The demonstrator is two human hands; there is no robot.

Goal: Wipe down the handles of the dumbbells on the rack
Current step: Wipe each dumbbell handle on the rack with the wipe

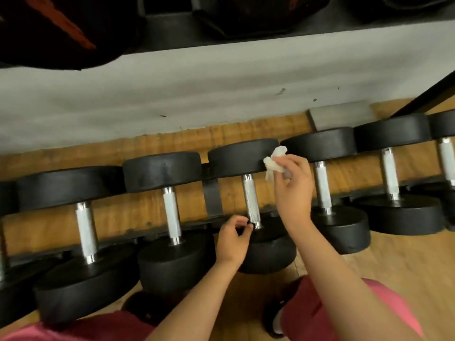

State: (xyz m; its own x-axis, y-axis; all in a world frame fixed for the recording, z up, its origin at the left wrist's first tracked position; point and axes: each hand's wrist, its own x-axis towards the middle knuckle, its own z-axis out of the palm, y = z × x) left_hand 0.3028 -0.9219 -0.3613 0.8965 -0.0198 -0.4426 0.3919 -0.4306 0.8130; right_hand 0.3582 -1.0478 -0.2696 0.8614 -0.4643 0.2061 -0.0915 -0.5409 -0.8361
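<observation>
Dumbbells on low rack (213,198), side by side: black round heads, knurled silver handles. Middle dumbbell (251,200) sits between the hands. Right hand (293,183) raised over its far head, pinching a crumpled white wipe (274,161). Left hand (234,239) half-curled at the handle's near end; can't tell if it grips.

Frame edge cuts left dumbbell (5,193) and right dumbbell (446,158). My right hand (293,183) covers part of wipe (274,159). My left hand (234,239) hides part of middle dumbbell (251,200); whether fingers grip it, unclear. Dark shapes (61,33) up top blurred, unidentifiable.
</observation>
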